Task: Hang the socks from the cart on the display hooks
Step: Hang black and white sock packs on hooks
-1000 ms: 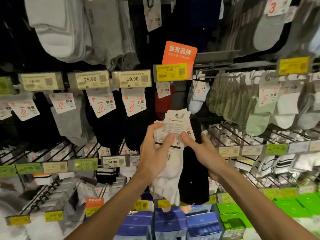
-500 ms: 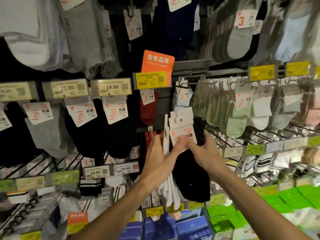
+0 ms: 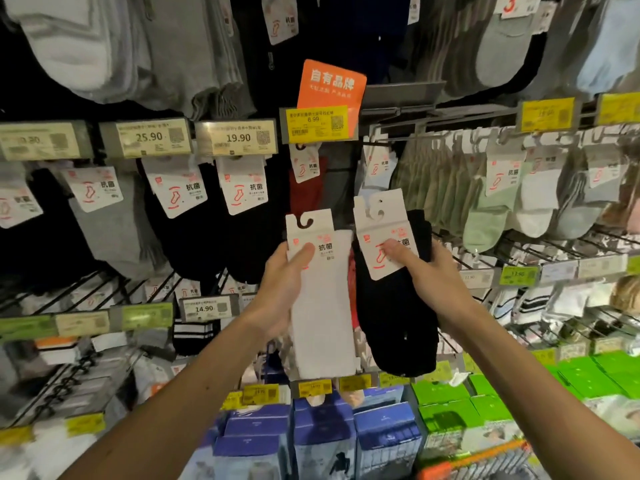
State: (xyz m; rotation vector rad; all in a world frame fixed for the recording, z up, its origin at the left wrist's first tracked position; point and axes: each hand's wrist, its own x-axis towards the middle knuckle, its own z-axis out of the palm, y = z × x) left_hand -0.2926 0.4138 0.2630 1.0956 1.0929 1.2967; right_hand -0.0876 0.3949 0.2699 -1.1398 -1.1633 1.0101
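Display: shop wall of wire hooks (image 3: 74,294), yellow price label (image 3: 317,123) below orange sign (image 3: 332,83).
Left hand (image 3: 280,289): thumb and fingers clamp white socks (image 3: 322,323) by card.
Right hand (image 3: 426,275): pinches black socks (image 3: 394,327) just beside them, before the hooks.

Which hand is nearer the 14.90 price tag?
Left. The left hand, holding white socks, is just right of the 14.90 price tag; the right hand, holding black socks, is farther right.
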